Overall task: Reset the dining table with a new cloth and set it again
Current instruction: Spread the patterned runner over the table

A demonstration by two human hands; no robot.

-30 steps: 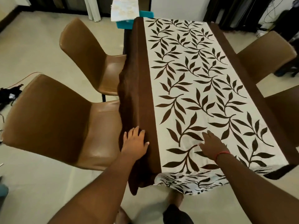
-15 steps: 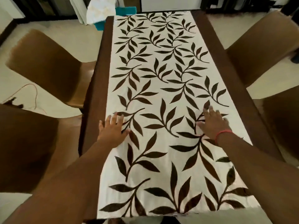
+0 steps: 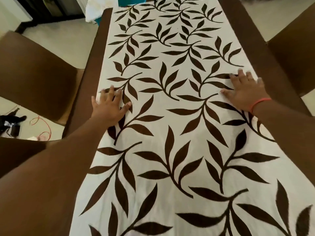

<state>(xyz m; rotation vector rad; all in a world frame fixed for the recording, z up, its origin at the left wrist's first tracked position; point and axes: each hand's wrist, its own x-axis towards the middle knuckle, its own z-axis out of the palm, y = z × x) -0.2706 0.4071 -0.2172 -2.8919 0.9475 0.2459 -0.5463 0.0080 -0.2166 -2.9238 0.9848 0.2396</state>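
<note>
Both palms lie flat on the leaf-print cloth (image 3: 179, 116), fingers spread, gripping nothing: left hand (image 3: 110, 108) near its left edge, right hand (image 3: 245, 92) near the right. No readable writing anywhere.

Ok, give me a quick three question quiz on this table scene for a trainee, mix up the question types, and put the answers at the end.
1. True or false: both hands lie flat, fingers spread, on the leaf-print cloth.
2. Multiple choice: the red wristband is on which arm? A) left B) right C) both
3. Fill in: at the far end of the table, beside the white folded fabric, stands a ____ coloured box.

Key
1. True: the left hand and the right hand press palm down near opposite edges of the cloth's white panel.
2. B
3. Teal
</note>
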